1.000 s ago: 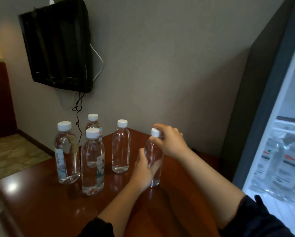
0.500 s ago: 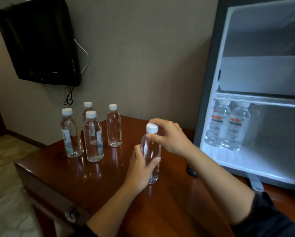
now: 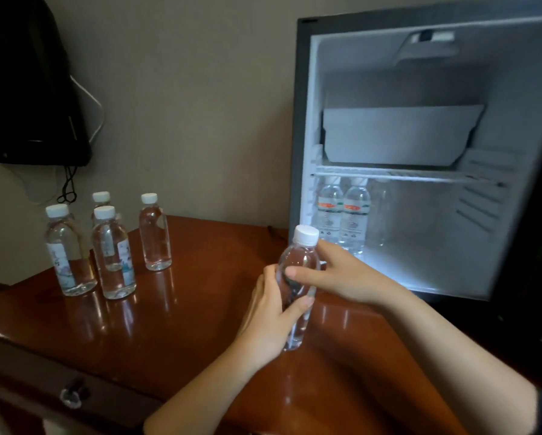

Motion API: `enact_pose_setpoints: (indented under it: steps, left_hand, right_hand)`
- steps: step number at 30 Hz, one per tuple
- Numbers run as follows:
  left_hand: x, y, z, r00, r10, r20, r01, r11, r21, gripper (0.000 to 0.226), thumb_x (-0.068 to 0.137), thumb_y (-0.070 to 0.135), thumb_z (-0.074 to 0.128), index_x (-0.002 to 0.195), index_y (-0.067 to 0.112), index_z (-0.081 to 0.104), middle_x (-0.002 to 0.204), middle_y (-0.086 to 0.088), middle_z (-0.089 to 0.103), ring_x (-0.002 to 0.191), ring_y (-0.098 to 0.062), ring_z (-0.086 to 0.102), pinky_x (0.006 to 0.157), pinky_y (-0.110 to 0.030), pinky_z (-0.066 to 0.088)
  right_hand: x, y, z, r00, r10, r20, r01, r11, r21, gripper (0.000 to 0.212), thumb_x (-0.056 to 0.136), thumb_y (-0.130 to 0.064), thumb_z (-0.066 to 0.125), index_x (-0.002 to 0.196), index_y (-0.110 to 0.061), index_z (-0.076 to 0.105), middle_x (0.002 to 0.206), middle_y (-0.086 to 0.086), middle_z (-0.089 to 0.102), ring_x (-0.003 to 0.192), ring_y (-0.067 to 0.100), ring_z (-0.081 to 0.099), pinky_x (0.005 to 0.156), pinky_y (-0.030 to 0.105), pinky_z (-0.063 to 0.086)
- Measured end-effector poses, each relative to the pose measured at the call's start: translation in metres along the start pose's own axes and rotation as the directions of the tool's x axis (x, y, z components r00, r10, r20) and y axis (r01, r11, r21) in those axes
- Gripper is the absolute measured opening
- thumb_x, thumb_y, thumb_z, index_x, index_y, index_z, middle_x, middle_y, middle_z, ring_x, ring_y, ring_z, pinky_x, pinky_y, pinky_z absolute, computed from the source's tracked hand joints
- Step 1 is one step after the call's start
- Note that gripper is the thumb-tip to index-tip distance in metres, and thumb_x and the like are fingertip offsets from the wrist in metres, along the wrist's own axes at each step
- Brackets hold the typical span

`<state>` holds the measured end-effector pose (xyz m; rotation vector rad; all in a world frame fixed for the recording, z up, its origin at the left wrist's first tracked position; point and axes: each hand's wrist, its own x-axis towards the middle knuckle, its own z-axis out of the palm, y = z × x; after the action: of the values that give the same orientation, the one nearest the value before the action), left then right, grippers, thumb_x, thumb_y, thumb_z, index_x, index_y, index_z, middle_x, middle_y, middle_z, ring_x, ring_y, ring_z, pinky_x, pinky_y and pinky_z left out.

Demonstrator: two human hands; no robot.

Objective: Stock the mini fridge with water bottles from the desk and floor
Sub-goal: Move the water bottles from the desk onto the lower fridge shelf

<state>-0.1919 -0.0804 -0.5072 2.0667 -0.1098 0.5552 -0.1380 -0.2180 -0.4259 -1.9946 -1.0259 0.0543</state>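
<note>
A clear water bottle (image 3: 298,265) with a white cap is held tilted just above the brown desk (image 3: 175,318). My left hand (image 3: 268,321) wraps its lower half and my right hand (image 3: 338,274) grips its upper body below the cap. Several more capped bottles (image 3: 112,249) stand grouped at the desk's back left. The open mini fridge (image 3: 298,127) stands at the right, lit inside, with two labelled bottles (image 3: 341,211) standing at the left of its lower compartment under a wire shelf (image 3: 404,177).
A black wall-mounted TV (image 3: 27,89) with hanging cables (image 3: 70,186) sits above the desk's left end. A white box (image 3: 395,133) fills the fridge's upper shelf. A drawer knob (image 3: 71,395) shows on the desk front.
The held bottle has lifted off the desk and moved right toward the fridge. My right hand slid from its cap down to its body. The view turned right, showing the whole fridge.
</note>
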Motion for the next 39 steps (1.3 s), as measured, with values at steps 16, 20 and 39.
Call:
enact_pose_setpoints:
  steps: [16,20,39]
  left_hand:
    - [0.073,0.064,0.087,0.969,0.106,0.225,-0.07,0.984,-0.161,0.046,0.091,0.027,0.055,0.129,0.035,0.03,0.128,0.016,0.042,0.118,0.001,0.04,0.089,-0.008,0.032]
    - [0.095,0.066,0.109,0.969,0.088,0.233,-0.054,0.987,-0.15,0.056,0.093,0.028,0.052,0.142,0.027,0.026,0.142,0.012,0.033,0.126,-0.001,0.035,0.106,-0.022,0.028]
    - [0.148,0.038,0.179,0.961,-0.028,0.274,0.043,0.998,-0.047,0.081,0.092,0.03,0.051,0.148,0.031,-0.008,0.156,0.009,0.0,0.145,-0.012,0.011,0.117,-0.034,0.019]
  right_hand:
    - [-0.027,0.048,-0.104,0.936,0.095,-0.338,-0.191,0.946,-0.262,0.031,0.083,-0.043,0.063,0.11,-0.032,0.052,0.083,0.006,0.068,0.078,0.02,0.062,0.083,0.043,0.051]
    - [-0.012,0.071,-0.131,0.869,0.147,-0.473,-0.3,0.916,-0.268,0.047,0.079,-0.054,0.059,0.116,-0.028,0.051,0.101,0.004,0.068,0.095,0.024,0.062,0.092,0.045,0.047]
    - [0.049,0.135,-0.159,0.82,0.251,-0.515,-0.383,0.909,-0.166,0.047,0.085,-0.028,0.067,0.126,-0.011,0.049,0.126,0.008,0.059,0.116,0.023,0.054,0.082,0.024,0.037]
